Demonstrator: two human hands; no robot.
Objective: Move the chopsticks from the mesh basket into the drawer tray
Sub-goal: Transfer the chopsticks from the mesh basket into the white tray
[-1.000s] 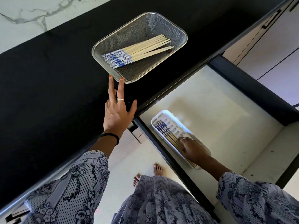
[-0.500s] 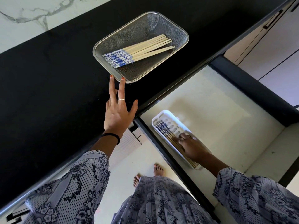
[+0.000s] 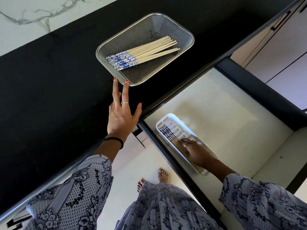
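Wooden chopsticks (image 3: 174, 142) in white tray (image 3: 167, 118), under right hand (image 3: 196, 152)

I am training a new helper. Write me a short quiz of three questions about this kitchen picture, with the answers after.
1. True or false: the mesh basket is already empty.
2. Which hand is down in the drawer tray? A) left hand B) right hand C) neither
3. Fill in: the left hand lies on the black ______, with two fingers reaching to the basket's near rim.

Key
1. False: a bundle of chopsticks lies in it, blue-patterned ends toward the person.
2. B: the right hand rests on the chopsticks in the tray.
3. countertop.
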